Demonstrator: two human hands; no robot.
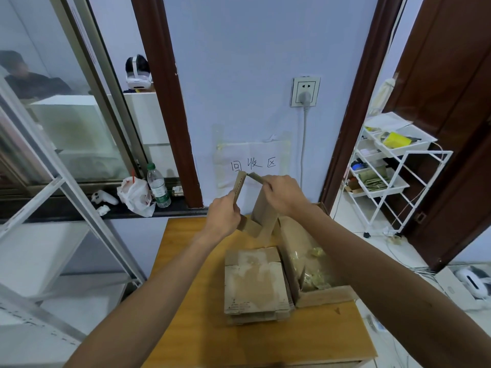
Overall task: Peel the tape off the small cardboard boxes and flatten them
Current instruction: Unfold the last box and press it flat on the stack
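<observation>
Fingers of the left hand [224,213] grip one flap of a small cardboard box [263,213], held up above the worktop [186,288]. The right hand [281,193] pinches the other flap. Below lie flat boxes [255,282], then an open box [318,296].

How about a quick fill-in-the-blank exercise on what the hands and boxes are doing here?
1. The left hand and right hand both grip one small cardboard ____.
2. The stack of flattened boxes lies on the wooden ____.
3. The crumpled tape scraps sit in the open box to the ____ of that stack.
Missing words: box, table, right.
</observation>
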